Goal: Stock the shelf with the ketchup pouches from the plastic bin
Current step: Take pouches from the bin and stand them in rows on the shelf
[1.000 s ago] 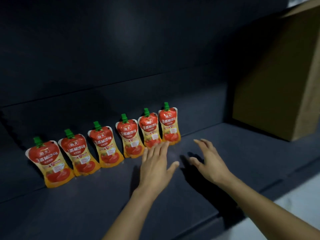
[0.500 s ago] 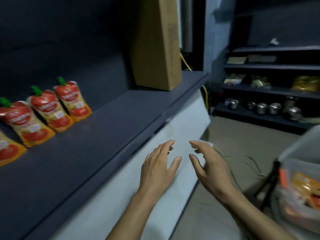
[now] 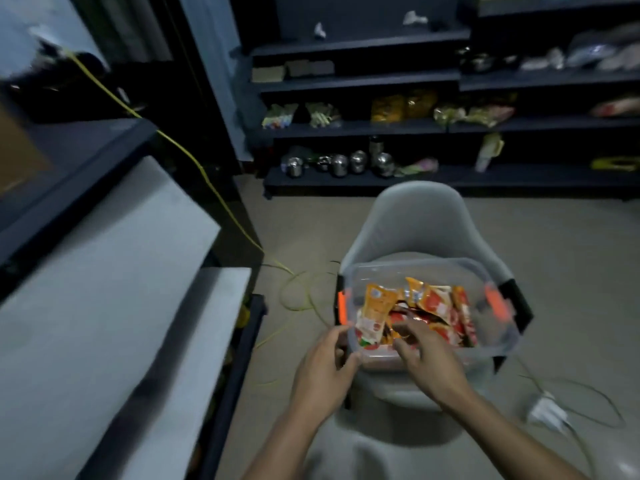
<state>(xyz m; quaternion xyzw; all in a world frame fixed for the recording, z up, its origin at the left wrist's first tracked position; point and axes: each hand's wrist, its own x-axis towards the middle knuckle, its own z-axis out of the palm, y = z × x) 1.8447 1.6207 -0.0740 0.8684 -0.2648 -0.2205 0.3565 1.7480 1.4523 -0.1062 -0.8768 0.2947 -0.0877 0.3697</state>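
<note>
the shelf (image 3: 74, 157) to be stocked fills the left of the view, a dark board with a pale front panel below it, and no pouches show on the part in sight, so how much is already stocked cannot be told from here. to the right of it, a grey chair (image 3: 420, 223) stands on the floor and carries the clear plastic bin (image 3: 498, 336) with orange latches on its seat. the bin holds a loose heap of ketchup pouches (image 3: 429, 306), several at least, overlapping and tilted, so a fair share of the task looks left to do. the step in hand seems to be fetching more from the bin. the left hand (image 3: 322, 372) is at the bin's near left corner, fingers curled toward the rim beside the pouch that stands against that wall; whether they press the plastic is blurred. the right hand (image 3: 424, 355) reaches over the near rim into the heap, fingers bent and a little apart among the pouches; it is not clear that they are closed on any 1 yet. around all this, dark back shelves (image 3: 363, 126) hold packets and round metal pots. a yellow cable (image 3: 221, 199) runs down from the left and loops on the floor between shelf and chair, and a white plug (image 3: 545, 412) with its lead lies right of the chair. both could catch a foot on the turn back to the shelf.
</note>
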